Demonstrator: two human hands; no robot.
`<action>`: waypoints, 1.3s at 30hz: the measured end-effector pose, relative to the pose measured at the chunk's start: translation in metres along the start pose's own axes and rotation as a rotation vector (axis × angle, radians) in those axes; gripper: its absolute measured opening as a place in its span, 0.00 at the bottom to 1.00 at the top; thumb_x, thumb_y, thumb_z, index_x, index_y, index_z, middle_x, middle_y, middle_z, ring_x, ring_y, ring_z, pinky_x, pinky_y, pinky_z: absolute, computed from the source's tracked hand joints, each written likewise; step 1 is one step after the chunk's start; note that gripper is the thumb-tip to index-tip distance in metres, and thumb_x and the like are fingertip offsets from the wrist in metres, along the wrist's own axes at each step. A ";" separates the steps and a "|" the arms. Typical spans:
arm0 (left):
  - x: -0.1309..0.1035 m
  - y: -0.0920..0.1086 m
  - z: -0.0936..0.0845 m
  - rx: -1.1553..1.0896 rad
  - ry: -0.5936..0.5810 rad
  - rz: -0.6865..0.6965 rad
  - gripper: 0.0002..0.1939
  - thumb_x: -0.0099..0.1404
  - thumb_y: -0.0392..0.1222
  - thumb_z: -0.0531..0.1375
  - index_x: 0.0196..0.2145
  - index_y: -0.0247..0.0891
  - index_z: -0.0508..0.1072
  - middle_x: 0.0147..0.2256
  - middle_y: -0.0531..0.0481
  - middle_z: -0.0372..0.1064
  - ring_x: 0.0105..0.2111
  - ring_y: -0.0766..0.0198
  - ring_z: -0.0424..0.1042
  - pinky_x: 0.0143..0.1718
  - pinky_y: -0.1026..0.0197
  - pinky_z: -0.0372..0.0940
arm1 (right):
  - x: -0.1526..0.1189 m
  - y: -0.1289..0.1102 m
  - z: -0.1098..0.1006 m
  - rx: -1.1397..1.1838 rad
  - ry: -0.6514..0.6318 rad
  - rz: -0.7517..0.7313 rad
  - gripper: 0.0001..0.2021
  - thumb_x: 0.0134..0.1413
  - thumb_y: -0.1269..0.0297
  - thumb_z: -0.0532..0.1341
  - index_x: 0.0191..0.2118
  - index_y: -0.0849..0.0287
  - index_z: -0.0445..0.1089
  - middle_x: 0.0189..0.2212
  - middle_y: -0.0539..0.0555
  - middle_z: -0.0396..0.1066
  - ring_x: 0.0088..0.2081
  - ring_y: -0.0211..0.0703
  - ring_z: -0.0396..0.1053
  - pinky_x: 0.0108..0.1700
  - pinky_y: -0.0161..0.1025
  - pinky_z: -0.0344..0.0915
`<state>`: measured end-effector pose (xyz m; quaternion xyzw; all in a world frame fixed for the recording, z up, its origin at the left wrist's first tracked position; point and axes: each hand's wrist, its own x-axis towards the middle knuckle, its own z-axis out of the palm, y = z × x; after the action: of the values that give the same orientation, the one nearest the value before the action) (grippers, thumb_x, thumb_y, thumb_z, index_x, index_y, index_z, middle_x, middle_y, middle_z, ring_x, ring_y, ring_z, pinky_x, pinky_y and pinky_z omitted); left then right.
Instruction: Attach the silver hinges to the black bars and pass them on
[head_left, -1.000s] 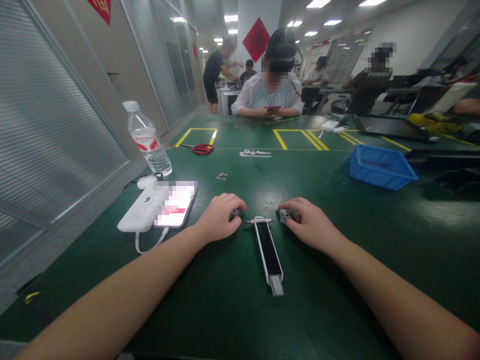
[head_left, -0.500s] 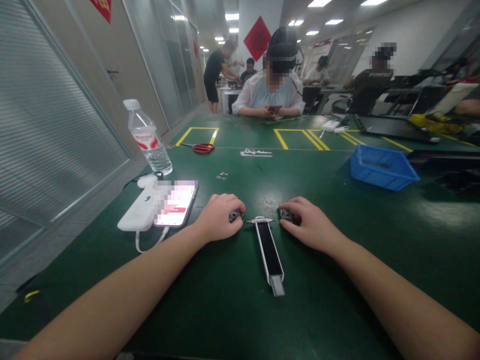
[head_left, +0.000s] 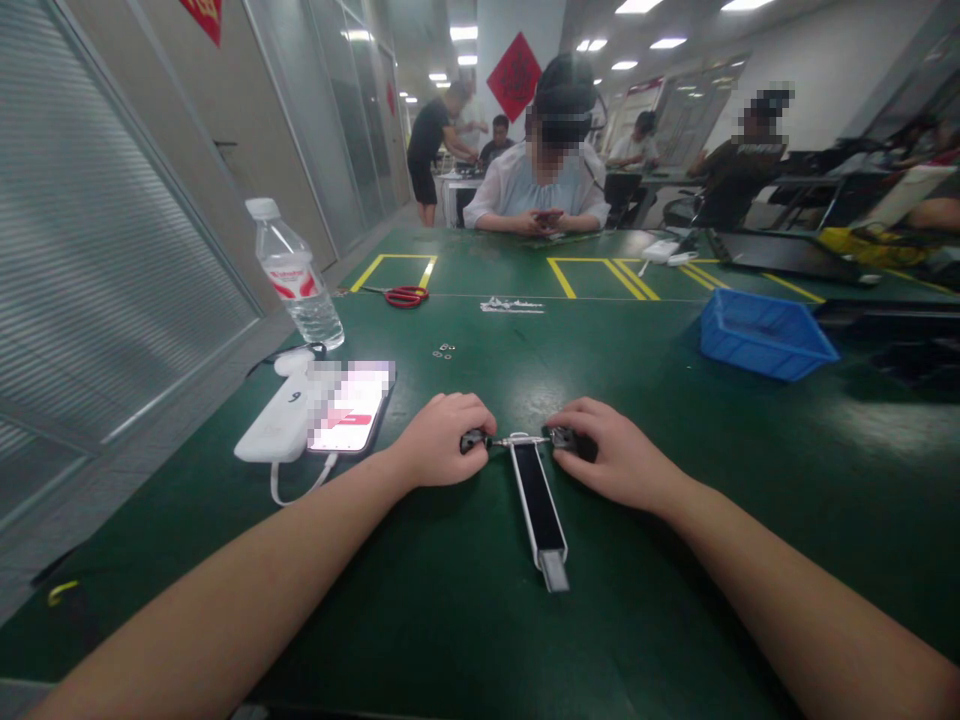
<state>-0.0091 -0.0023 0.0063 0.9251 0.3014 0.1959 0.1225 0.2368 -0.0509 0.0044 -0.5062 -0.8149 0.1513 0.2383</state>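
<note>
A long, narrow white frame with a black top face (head_left: pixel 540 500) lies on the green table, a grey tab at its near end. A thin metal rod (head_left: pixel 529 440) crosses its far end and sticks out on both sides. My left hand (head_left: pixel 446 440) is closed, thumb and fingers pinching a small dark grey part (head_left: pixel 472 440) at the rod's left end. On the other side my right hand (head_left: pixel 619 450) grips a similar dark grey part (head_left: pixel 562 438) by the rod's right end. Fingers partly hide both parts, so how far the rod goes into them cannot be seen.
Left stand a water bottle (head_left: pixel 296 280), a white power bank (head_left: pixel 274 420) and a phone (head_left: pixel 356 410). Beyond are small metal rings (head_left: pixel 444 351), red-handled scissors (head_left: pixel 405 296) and white pieces (head_left: pixel 512 306). A blue bin (head_left: pixel 765 335) sits right; a person (head_left: pixel 540 180) sits opposite.
Both hands have moved inward, my left slightly right and my right slightly left. The dark grey parts are now up at the rod's ends. The white frame stays put.
</note>
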 end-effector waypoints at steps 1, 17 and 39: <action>0.000 0.000 0.000 0.001 -0.002 0.006 0.09 0.53 0.35 0.54 0.34 0.37 0.71 0.35 0.47 0.70 0.36 0.58 0.68 0.39 0.57 0.60 | 0.000 0.000 0.000 -0.001 -0.007 -0.005 0.13 0.51 0.69 0.60 0.44 0.59 0.73 0.41 0.58 0.69 0.43 0.48 0.68 0.46 0.48 0.67; 0.000 -0.001 0.001 -0.014 0.000 0.024 0.10 0.54 0.35 0.54 0.34 0.36 0.71 0.35 0.46 0.70 0.37 0.57 0.69 0.41 0.55 0.61 | 0.001 -0.003 0.001 -0.004 -0.005 -0.027 0.11 0.53 0.67 0.61 0.43 0.61 0.73 0.40 0.59 0.71 0.42 0.47 0.68 0.45 0.46 0.67; 0.000 -0.001 0.000 -0.004 -0.026 0.044 0.10 0.55 0.36 0.53 0.34 0.37 0.71 0.35 0.47 0.70 0.37 0.59 0.68 0.42 0.55 0.62 | 0.001 0.005 0.007 0.042 0.060 -0.026 0.10 0.53 0.67 0.62 0.41 0.60 0.75 0.38 0.58 0.71 0.39 0.46 0.70 0.41 0.45 0.70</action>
<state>-0.0092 -0.0016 0.0062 0.9337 0.2789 0.1873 0.1238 0.2362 -0.0477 -0.0040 -0.4947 -0.8106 0.1501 0.2750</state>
